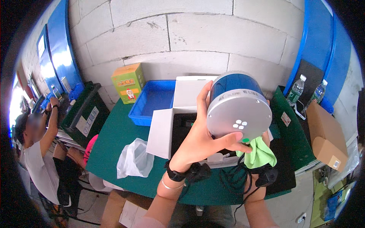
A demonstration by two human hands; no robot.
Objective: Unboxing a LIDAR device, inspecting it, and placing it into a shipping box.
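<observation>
A silver cylindrical lidar sensor (pixel 240 114) with a glossy dark blue band is held up over the table, its flat round base tilted toward me. My left hand (pixel 207 131) grips it, fingers along the left side and thumb across the base near a green dot. Bunched below its right edge is a light green cloth (pixel 260 155). My right hand (pixel 267 140) holds that cloth near the sensor; most of its fingers are hidden behind both. A black cable (pixel 234 175) hangs in loops beneath. Behind the sensor stands an opened white box (pixel 160 133) with a dark lining.
On the green table (pixel 108 146) are a white plastic bag (pixel 136 159), a blue tray (pixel 142 117) and a green-orange carton (pixel 128 83). Dark green crates (pixel 85 114) flank it. Water bottles (pixel 296 91) and a brown cardboard box (pixel 325 133) stand right. Another person (pixel 42 159) sits left.
</observation>
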